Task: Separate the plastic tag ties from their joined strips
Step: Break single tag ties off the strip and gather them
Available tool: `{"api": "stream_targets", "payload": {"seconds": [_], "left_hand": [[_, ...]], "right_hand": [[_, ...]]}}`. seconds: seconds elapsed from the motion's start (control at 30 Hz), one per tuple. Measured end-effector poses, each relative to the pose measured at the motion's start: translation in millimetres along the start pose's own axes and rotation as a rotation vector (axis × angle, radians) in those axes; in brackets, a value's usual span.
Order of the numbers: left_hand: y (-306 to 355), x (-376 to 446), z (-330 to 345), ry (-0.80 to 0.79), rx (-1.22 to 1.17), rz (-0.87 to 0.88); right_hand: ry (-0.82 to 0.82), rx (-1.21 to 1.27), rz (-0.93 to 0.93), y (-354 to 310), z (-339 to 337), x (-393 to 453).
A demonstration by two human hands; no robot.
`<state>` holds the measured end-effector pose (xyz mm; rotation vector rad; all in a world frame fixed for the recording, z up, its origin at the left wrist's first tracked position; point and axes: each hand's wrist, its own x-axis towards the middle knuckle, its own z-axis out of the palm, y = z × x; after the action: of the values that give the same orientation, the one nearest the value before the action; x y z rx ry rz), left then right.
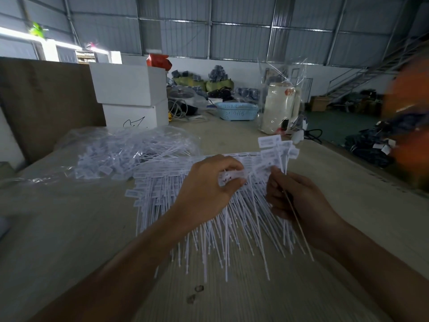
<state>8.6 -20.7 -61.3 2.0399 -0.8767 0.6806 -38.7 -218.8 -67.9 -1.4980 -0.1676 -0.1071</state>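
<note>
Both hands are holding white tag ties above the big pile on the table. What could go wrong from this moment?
1. The right hand holds a fan of loose ties; some could slip into the pile below and mix with strips not yet separated.
2. The left hand grips a strip at its labels; a hard twist might tear a label.
3. The long tails overlap, so pulling may drag neighbouring ties along.

Grey corrugated metal walls (243, 26) enclose a dim warehouse; white foam boxes (130, 94) and a metal staircase (362, 77) stand behind the pale wooden tabletop (69, 228).
</note>
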Motion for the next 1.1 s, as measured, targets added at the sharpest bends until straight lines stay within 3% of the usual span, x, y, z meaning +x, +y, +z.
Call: {"api": "stream_targets", "payload": {"seconds": [0.2,0.37,0.53,0.63,0.83,0.93,1.03,1.1], "left_hand": [[-3.8,-0.7,-0.7,-0.052,0.104,0.065],[0.0,3.3,-3.4,-0.113,-0.167,-0.048],[-3.1,2.3,-3.8,-0.249,-0.466,-0.125],[-6.1,2.1,-6.8,-0.338,-0.644,-0.215],[-8.4,2.4,-6.4,-0.414,-0.704,-0.265],[-6.2,1.9,-8.2,-0.412,-0.709,-0.241],[-6.4,3.8,-13.3,-0.369,-0.677,-0.213],[-9.6,5.2,-14.7,-0.266,-0.514,-0.163]], "right_hand": [[0.029,-0.106,0.001,3.4,-4.9,1.8],[0.031,-0.041,-0.026,-1.0,-4.9,1.8],[0.036,-0.387,-0.165,-2.4,-6.5,-0.2],[0.037,-0.449,-0.21,-1.4,-5.8,-0.3],[0.085,-0.408,-0.161,1.0,-2.0,2.2],[0.262,-0.45,-0.141,1.7,-8.2,5.4],[0.474,-0.247,-0.046,-5.7,-35.2,7.7],[0.457,-0.065,0.018,-7.7,-41.1,9.7]]}}
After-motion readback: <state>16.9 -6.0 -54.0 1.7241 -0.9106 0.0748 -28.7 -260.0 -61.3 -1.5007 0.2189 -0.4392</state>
